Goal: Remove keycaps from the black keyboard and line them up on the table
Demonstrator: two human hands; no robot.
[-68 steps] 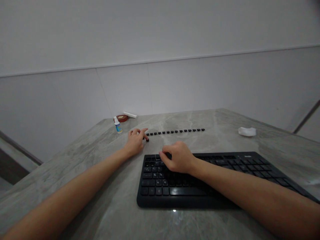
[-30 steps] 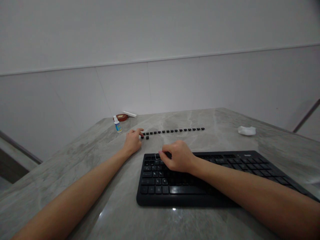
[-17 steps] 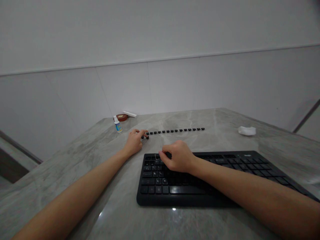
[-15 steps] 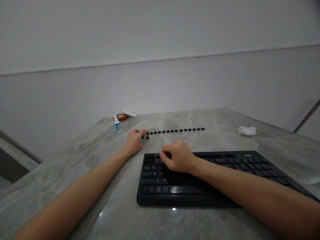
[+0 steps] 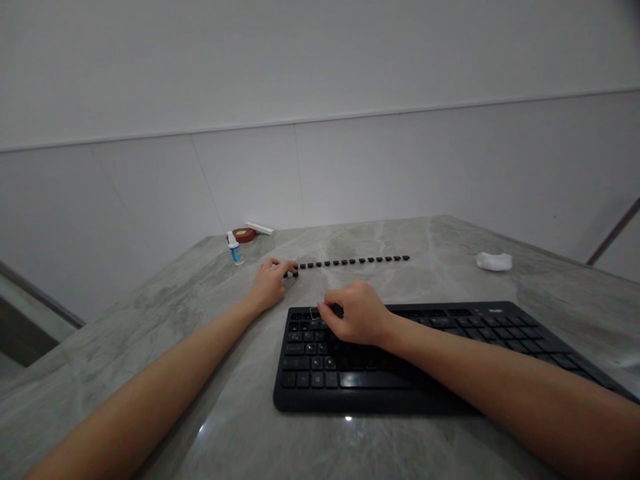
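My left hand (image 5: 269, 283) rests on the table at the left end of a row of small black keycaps (image 5: 353, 261). Its fingers are bent around a black keycap (image 5: 295, 273) just in front of that row; a second dark piece beside it is partly covered by the fingers. Over the upper left of a black keyboard (image 5: 375, 380), my right hand (image 5: 357, 312) is closed, its thumb and index finger pinching a thin wire keycap puller (image 5: 313, 313). The wire end lies over the top-left keys, where several key places look bare of caps. The puller's grip is hidden in the hand.
At the back left of the grey marble table (image 5: 240, 413) stand a small white spray bottle (image 5: 235, 249), a brown round object (image 5: 244, 235) and a white strip (image 5: 261, 228). A white curved object (image 5: 494, 261) lies at the right. A wall (image 5: 320, 173) borders the far edge.
The left fingertips have shifted slightly down at the keycaps. My right hand, the puller and the keyboard are where they were.
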